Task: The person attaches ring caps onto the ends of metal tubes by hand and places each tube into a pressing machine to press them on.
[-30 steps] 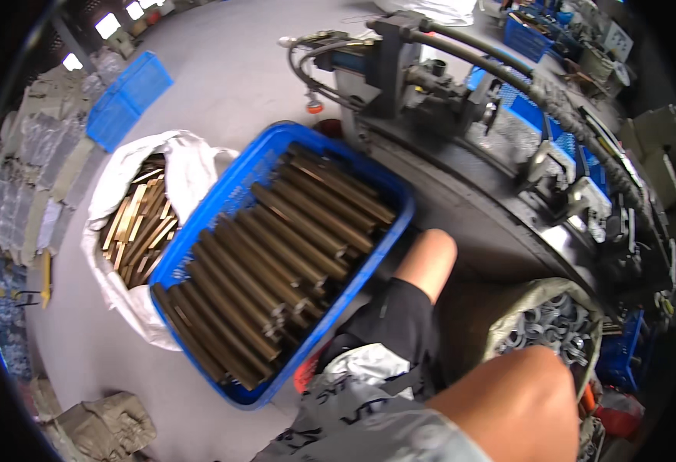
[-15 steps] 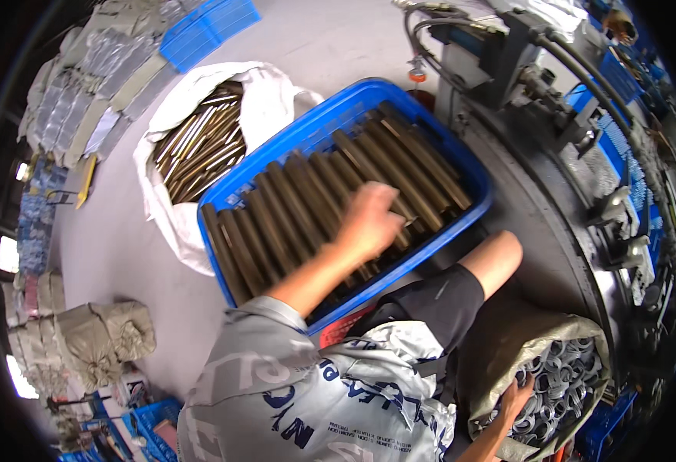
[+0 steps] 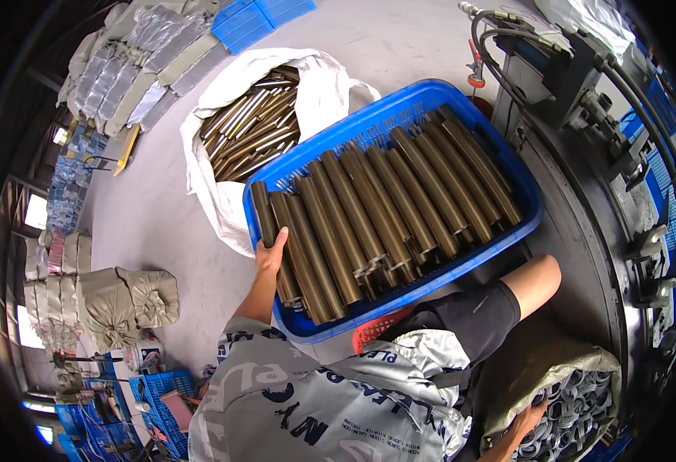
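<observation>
Brown-bronze metal tubes [image 3: 345, 223] lie side by side in a blue plastic basket [image 3: 419, 289] in front of me. My left hand [image 3: 270, 254] is at the basket's left side, closed around the leftmost tube [image 3: 262, 209]; its thumb lies on top and the other fingers are mostly hidden. At the lower right, my right hand [image 3: 529, 420] reaches into an open tan sack [image 3: 523, 362] of grey metal rings [image 3: 577, 408]. Its fingertips are among the rings, and their grip is hidden.
Behind the basket stands a white sack [image 3: 207, 92] full of thinner brown metal rods [image 3: 253, 127]. A machine [image 3: 553, 92] with hoses is at the right. Wrapped bundles [image 3: 126, 300] and a blue crate [image 3: 161, 400] are at the left. My bare knee [image 3: 534, 281] is near the basket's front right corner.
My left hand has swept from above the tubes at the basket's middle right to the leftmost tube. My right hand stays in the sack of rings. The view has shifted somewhat leftward.
</observation>
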`<state>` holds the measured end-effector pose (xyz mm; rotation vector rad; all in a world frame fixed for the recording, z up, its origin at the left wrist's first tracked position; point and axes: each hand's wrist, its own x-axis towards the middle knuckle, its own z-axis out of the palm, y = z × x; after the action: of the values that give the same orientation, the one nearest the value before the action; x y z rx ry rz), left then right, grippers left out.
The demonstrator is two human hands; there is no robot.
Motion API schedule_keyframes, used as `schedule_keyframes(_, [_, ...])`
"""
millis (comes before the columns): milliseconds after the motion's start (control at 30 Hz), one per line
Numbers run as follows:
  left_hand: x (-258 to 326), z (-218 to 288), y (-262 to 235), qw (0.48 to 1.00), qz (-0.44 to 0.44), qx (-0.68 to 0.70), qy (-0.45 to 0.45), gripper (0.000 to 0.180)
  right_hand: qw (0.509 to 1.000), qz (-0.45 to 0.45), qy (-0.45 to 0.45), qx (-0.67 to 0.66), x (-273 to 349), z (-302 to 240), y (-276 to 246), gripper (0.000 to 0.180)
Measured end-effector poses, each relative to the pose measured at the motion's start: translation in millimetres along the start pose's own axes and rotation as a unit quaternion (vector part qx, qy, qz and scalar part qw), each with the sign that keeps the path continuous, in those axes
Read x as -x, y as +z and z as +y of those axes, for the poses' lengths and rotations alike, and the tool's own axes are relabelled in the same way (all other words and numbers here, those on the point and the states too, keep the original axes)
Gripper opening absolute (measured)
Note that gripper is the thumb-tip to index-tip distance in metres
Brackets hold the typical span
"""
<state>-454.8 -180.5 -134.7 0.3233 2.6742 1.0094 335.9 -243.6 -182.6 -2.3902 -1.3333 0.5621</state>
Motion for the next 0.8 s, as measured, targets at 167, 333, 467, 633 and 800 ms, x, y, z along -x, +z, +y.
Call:
schedule_keyframes(167, [6.0,5.2,-9.5,0.938,-0.183,0.291,-0.050,0.087,1.000,0.004,-0.003,-0.013,-4.5,4.6,6.8,0.096])
schedule_keyframes(333, [27.9,66.5,23.0,0.945,-0.256,0.196,-0.059,0.097,0.999,0.006,0.015,-0.032,1.7,-22.6,-0.8,0.085])
schedule_keyframes(467, [52.5,107.4,83.9,0.948,-0.252,0.192,-0.036,0.106,0.997,0.000,0.000,-0.072,3.0,-31.5,-1.0,0.077])
schedule_keyframes(633, [81.6,184.0,171.0,0.938,-0.296,0.181,-0.023,0.128,0.996,0.082,-0.029,-0.018,11.1,-20.4,11.1,0.058])
schedule_keyframes(800, [95.5,226.2,236.7,0.989,-0.134,0.022,0.064,0.107,0.997,0.063,0.047,0.024,17.0,-42.7,6.4,0.063])
